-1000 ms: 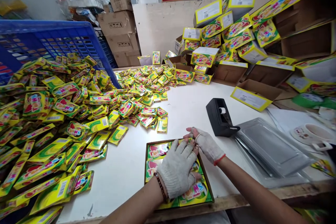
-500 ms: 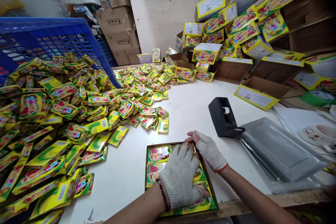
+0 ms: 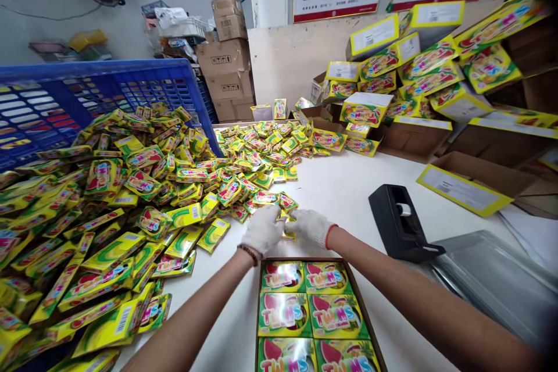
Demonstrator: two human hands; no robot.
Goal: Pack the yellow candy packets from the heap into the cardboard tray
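My left hand and my right hand, both in white fingerless gloves, meet beyond the far edge of the tray. Their fingers close on a small yellow card box, which is mostly hidden by the gloves. Just nearer to me lies a shallow open carton tray. In it, small TWINS boxes lie flat in two columns, fruit pictures upward. A large heap of the same small boxes spreads from the left up to my left hand.
A blue plastic crate lies tipped behind the heap. A black tape dispenser stands right of my hands, beside clear plastic trays. Open display cartons are stacked at the back right. Brown cardboard boxes stand behind.
Both hands have left the filled tray and moved forward to a small box at the near edge of the heap. The camera view has tilted up and turned left.
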